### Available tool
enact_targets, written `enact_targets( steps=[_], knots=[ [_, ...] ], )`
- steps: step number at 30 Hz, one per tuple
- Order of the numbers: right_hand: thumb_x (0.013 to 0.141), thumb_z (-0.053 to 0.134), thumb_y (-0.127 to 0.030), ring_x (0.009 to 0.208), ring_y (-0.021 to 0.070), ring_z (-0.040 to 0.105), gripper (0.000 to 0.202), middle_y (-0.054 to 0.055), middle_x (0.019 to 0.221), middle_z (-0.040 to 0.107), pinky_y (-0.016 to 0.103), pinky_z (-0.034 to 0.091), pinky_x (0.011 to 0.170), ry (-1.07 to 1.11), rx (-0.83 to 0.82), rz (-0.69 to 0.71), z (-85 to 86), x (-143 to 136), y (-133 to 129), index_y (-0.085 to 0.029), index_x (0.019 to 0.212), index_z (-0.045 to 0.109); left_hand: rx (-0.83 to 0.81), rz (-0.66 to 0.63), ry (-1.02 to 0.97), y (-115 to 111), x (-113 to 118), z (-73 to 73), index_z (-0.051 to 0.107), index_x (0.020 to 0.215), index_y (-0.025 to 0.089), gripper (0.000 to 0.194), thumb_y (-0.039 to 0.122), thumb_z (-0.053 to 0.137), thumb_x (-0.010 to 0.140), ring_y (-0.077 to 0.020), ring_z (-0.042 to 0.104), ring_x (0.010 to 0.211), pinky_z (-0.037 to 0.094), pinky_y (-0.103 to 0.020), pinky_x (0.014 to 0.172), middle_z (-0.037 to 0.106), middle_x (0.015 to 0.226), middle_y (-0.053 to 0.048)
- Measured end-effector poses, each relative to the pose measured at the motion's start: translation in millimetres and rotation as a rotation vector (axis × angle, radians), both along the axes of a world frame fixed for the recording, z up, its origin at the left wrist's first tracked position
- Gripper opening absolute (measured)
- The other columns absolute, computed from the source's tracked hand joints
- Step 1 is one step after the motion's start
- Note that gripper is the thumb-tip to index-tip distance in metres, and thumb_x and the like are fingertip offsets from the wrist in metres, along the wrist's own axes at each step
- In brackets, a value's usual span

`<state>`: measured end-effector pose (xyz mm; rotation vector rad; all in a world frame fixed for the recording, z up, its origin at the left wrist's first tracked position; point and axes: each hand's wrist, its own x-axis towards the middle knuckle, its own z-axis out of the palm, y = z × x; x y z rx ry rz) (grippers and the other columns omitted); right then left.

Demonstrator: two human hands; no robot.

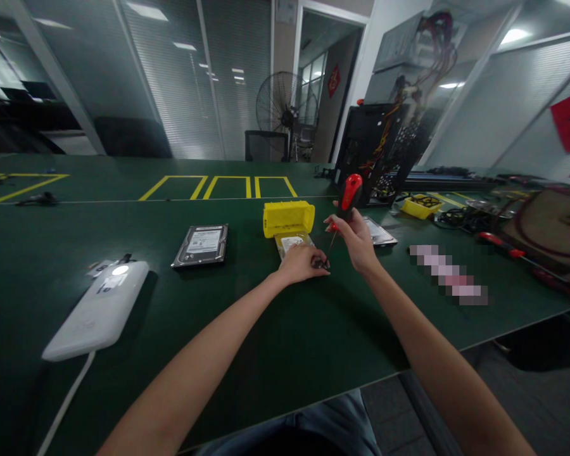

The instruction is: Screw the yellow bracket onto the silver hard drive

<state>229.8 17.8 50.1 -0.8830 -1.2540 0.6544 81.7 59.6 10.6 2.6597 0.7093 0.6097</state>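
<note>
My right hand (358, 239) grips a screwdriver (351, 191) with a red and black handle, held upright. Its thin shaft slants down toward the fingertips of my left hand (300, 262). That hand is closed over the near end of a hard drive (289, 241) with a white label. Small dark metal shows at the left fingertips, too small to make out. The far end of this drive meets a yellow plastic bin (289, 219). Part of another hard drive (380, 232) shows behind my right hand. To the left lies a third hard drive (202, 246), label up.
A white device (99, 310) with a cable lies at the left. An open computer case (375, 152) stands at the back right, near a small yellow tray (420, 206) and tangled cables (470, 218). A red-handled tool (503, 244) is at the right. The green table (275, 354) has yellow tape outlines.
</note>
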Motion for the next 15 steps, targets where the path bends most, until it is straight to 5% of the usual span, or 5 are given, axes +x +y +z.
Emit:
enact_targets(
  steps=[8,15],
  knots=[
    [0.078,0.067,-0.032,0.051,0.0080,0.050,0.031,-0.007,0.068,0.049,0.027,0.047,0.057,0.044,0.039,-0.008,-0.1,-2.9,-0.6,-0.027,0.100,0.046,0.003,0.009,0.000,2.1,1.2,-2.6,0.073,0.093,0.023,0.023,0.040,0.073,0.077,-0.0208,0.064,0.083,0.044,-0.031,0.075,0.071,0.086,-0.001],
    [0.087,0.049,-0.051,0.063,0.0096,0.050,0.040,-0.002,0.081,0.048,0.027,0.051,0.061,0.060,-0.023,0.083,-2.5,-2.9,-2.1,-0.029,0.120,0.046,-0.010,0.009,0.004,0.5,0.3,-0.8,0.073,0.093,0.024,0.022,0.040,0.073,0.077,-0.0214,0.063,0.089,0.045,-0.031,0.077,0.071,0.091,-0.001]
  ],
)
